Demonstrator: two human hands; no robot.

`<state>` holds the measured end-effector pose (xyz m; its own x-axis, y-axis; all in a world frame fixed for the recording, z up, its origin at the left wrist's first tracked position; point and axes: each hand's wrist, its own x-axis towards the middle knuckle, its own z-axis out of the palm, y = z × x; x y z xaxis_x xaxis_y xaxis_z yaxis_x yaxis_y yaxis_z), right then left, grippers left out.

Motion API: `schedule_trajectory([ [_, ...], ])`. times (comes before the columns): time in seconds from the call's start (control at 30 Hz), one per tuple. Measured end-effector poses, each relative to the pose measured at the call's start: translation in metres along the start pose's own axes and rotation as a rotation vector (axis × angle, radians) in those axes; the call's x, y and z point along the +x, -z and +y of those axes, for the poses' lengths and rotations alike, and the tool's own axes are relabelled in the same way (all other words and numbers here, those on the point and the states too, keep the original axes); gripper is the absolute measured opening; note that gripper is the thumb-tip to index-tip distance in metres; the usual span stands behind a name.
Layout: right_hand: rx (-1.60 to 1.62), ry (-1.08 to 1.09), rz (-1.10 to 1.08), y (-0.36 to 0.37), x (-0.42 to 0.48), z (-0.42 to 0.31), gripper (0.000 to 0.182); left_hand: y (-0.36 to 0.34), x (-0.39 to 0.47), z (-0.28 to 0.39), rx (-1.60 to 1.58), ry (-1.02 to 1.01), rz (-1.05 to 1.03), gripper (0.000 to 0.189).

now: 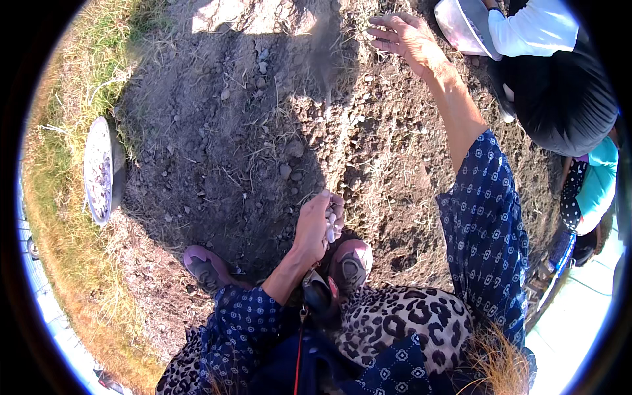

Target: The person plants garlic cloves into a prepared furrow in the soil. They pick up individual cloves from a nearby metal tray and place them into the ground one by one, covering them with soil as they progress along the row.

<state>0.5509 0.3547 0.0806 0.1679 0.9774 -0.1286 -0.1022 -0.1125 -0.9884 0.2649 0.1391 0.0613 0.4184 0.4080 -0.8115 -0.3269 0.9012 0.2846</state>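
Note:
My left hand (316, 224), low in front of my shoes, is curled around several small pale pieces (332, 226), perhaps bulbs or cloves; their exact kind cannot be told. My right arm reaches far forward, and my right hand (402, 39) hangs over dug soil and dry straw at the top of the view, its fingers apart, with nothing seen in it. Beneath both hands lies rough brown soil (385, 153) with clods and dry stalks. At the left, a wide metal basin (98, 173) holds many whitish and purplish pieces.
At the upper right a person in a white sleeve and dark clothing bends beside a translucent tub (459, 29). Another person in turquoise is behind them. Grass (64, 197) borders the soil at the left. Stones (285, 171) lie on the shaded ground, ahead of my shoes (351, 261).

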Motion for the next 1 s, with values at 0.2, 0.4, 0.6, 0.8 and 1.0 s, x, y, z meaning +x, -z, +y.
schedule_trajectory([
  [0.2, -0.051, -0.034, 0.277, 0.05, 0.019, -0.007, 0.02, -0.006, 0.007, -0.002, 0.015, 0.017, -0.001, 0.03],
  [0.4, -1.148, -0.272, -0.281, -0.043, -0.028, 0.007, 0.053, 0.01, 0.004, -0.004, -0.024, 0.037, 0.034, 0.029],
  [0.6, -1.598, -0.184, -0.604, -0.043, -0.025, 0.059, 0.04, -0.008, 0.01, -0.005, -0.016, 0.051, 0.015, 0.029],
  [0.8, -0.992, -0.128, -0.176, -0.008, -0.018, 0.002, 0.045, -0.004, 0.011, -0.003, -0.029, 0.04, -0.004, 0.028],
  [1.0, -0.541, -0.07, 0.074, 0.026, 0.017, 0.003, 0.035, 0.001, 0.011, -0.008, 0.007, 0.041, 0.03, 0.029],
])
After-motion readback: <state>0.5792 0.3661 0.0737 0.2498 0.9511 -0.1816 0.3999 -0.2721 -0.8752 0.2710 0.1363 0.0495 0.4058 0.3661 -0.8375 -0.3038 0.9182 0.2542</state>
